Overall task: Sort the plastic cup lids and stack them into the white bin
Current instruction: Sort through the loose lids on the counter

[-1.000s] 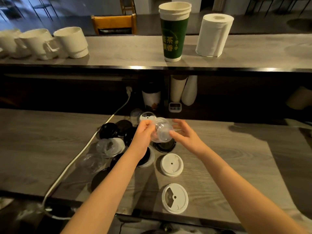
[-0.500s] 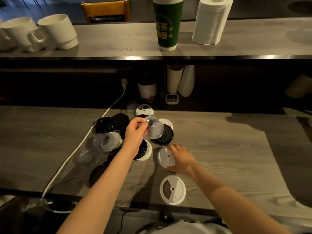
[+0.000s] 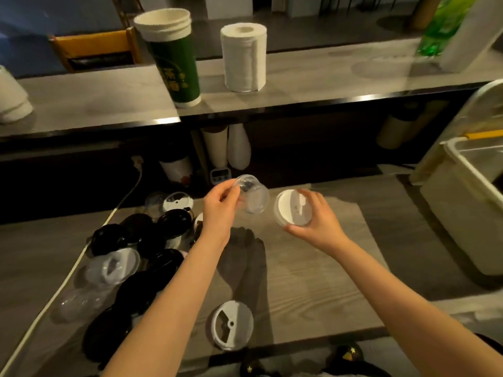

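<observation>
My left hand (image 3: pixel 219 209) holds a clear domed lid (image 3: pixel 253 195) up above the counter. Just to its right, my right hand (image 3: pixel 317 221) grips a flat white lid (image 3: pixel 291 209), tilted so its face shows. The two lids are apart. A pile of black lids (image 3: pixel 141 240), clear lids (image 3: pixel 113 266) and white ones lies on the wooden counter at the left. Another white lid (image 3: pixel 231 325) rests alone near the front edge. The white bin (image 3: pixel 462 210) stands at the right edge, partly cut off.
A white cable (image 3: pixel 68 276) runs along the left side of the pile. On the raised shelf behind stand a green paper cup stack (image 3: pixel 174 63), a paper towel roll (image 3: pixel 243 58) and white mugs (image 3: pixel 11 99). A small timer (image 3: pixel 220 175) sits under the shelf.
My right hand picked a flat white lid off the counter and lifted it beside the clear lid. The view has swung right, bringing the white bin into sight.
</observation>
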`<state>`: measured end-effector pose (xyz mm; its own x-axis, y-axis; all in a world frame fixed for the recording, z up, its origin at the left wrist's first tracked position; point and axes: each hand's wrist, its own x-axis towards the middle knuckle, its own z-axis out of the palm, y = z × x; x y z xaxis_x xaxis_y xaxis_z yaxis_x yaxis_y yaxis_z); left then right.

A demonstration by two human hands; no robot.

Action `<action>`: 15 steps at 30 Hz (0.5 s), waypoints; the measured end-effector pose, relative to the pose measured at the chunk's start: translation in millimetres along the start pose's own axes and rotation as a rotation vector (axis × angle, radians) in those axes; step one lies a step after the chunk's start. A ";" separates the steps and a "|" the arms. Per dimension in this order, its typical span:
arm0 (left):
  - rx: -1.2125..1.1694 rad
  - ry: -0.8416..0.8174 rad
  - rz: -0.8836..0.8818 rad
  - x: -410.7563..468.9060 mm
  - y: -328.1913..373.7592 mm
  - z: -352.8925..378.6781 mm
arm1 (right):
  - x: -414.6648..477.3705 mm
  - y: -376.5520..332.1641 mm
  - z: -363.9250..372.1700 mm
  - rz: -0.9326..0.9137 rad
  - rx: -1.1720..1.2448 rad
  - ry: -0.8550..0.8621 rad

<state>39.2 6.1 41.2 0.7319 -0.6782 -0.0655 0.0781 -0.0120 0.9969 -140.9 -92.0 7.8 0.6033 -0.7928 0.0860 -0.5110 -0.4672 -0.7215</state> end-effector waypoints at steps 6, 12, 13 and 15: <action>-0.027 -0.085 0.065 -8.9 20.0 91.8 | -3.2 43.3 -83.6 0.062 0.082 0.144; -0.026 -0.156 0.074 -26.0 35.6 190.5 | -4.0 93.8 -182.6 0.106 0.099 0.288; -0.017 -0.171 0.072 -27.6 35.7 206.4 | -3.3 103.5 -199.0 0.099 0.103 0.311; 0.008 -0.200 0.069 -31.1 34.9 238.2 | -2.7 123.7 -230.3 0.088 0.100 0.360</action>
<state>-142.0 -148.2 88.6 0.5860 -0.8102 0.0120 0.0268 0.0342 0.9991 -346.8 -237.7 76.6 0.2974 -0.9231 0.2438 -0.4780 -0.3650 -0.7989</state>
